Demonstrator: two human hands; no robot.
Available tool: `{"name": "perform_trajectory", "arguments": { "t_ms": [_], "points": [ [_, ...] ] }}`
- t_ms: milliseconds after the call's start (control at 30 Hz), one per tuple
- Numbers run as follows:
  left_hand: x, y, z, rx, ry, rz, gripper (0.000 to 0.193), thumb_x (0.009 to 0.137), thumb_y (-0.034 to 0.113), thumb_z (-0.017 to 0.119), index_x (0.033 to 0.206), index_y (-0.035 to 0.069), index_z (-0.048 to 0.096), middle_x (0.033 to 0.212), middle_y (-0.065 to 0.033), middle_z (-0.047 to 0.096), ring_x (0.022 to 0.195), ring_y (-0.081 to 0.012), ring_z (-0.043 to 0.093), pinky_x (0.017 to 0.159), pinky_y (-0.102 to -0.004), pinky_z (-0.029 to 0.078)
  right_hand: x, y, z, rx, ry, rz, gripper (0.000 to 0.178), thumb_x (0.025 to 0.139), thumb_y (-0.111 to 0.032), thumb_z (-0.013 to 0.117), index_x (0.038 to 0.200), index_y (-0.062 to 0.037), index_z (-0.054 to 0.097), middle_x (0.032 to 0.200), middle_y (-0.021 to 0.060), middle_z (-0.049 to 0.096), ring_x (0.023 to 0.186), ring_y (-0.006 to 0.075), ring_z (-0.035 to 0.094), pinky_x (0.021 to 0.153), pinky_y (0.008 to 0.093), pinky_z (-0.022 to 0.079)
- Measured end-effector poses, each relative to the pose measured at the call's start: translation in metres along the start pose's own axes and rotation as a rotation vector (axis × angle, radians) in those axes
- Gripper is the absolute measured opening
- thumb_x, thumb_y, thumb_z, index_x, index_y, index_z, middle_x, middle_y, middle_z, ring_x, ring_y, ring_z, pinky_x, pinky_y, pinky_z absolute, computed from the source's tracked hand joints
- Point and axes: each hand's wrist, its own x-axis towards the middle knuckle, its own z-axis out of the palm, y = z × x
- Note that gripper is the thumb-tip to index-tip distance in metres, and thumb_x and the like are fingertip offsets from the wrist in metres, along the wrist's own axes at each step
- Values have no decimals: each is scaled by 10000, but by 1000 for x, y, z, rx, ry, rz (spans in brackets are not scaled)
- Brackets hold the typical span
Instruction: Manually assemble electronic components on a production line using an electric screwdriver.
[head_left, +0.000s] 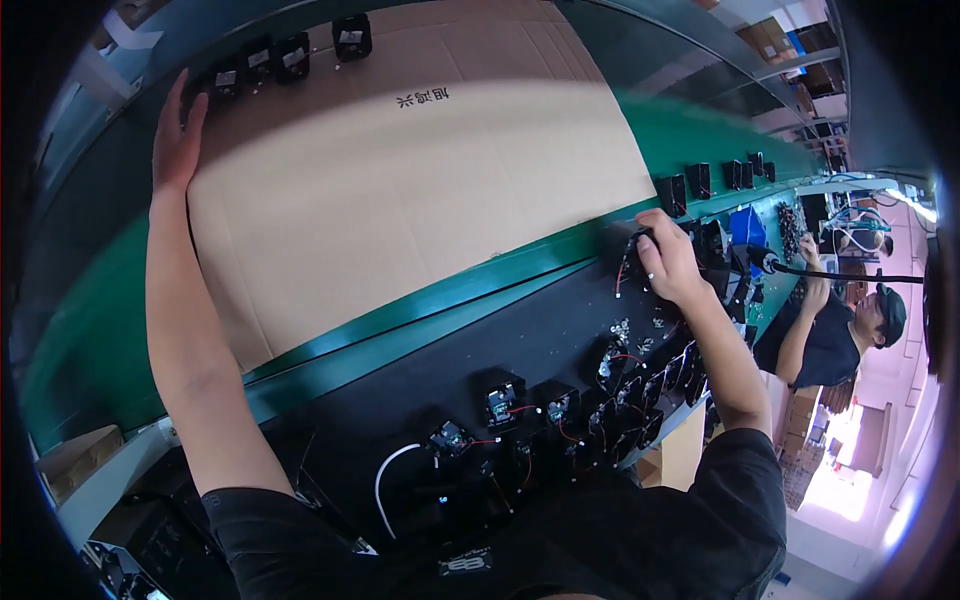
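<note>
My left hand reaches to the far left edge of a flat brown cardboard sheet, its fingers stretched out and apart. Right beside those fingers stands a small black housing; whether they touch it I cannot tell. Other black housings stand along the far side of the cardboard. On the right, my right hand is closed around a black housing at the near edge of the green belt. A thin red wire hangs from that housing, and my palm hides part of it.
The cardboard lies on a green conveyor belt. Several black units with circuit boards and red wires crowd the black worktable near me. A blue bin and a black cable stand right, where a co-worker sits.
</note>
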Motion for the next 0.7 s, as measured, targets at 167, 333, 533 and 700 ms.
{"name": "perform_trajectory", "arguments": {
  "t_ms": [167, 333, 533, 700],
  "points": [
    [7, 1, -14, 36, -3, 6, 627, 946, 503, 484, 1443, 135, 378, 1456, -163, 409, 1346, -304, 391, 1101, -368, 307, 14, -11, -3, 312, 43, 161, 268, 911, -182, 409, 1025, 43, 499, 977, 174, 568, 898, 281, 570, 822, 340, 436],
    [7, 0, -15, 44, -10, -17, 630, 935, 524, 490, 1442, 168, 379, 1433, -173, 433, 1332, -321, 407, 1090, -378, 324, 46, -33, 2, 571, 1, 247, 331, 900, -262, 376, 1039, -2, 526, 895, 44, 522, 823, 125, 484, 735, 272, 384],
    [1, 12, -13, 51, -23, 0, 610, 924, 468, 542, 1433, 168, 391, 1399, -171, 464, 1297, -323, 445, 1072, -377, 350, 94, -45, 22, 816, 159, 270, 705, 873, -701, 430, 1085, -38, 540, 896, 13, 544, 736, 66, 509, 629, 195, 398],
    [-3, 18, -21, 77, -25, 25, 603, 922, 444, 557, 1430, 163, 393, 1371, -165, 486, 1283, -316, 460, 1066, -371, 358, 223, -3, 36, 710, 331, 41, 596, 930, -547, 494, 1173, -3, 512, 1077, 44, 563, 975, 127, 557, 766, 293, 478]
  ]
}}
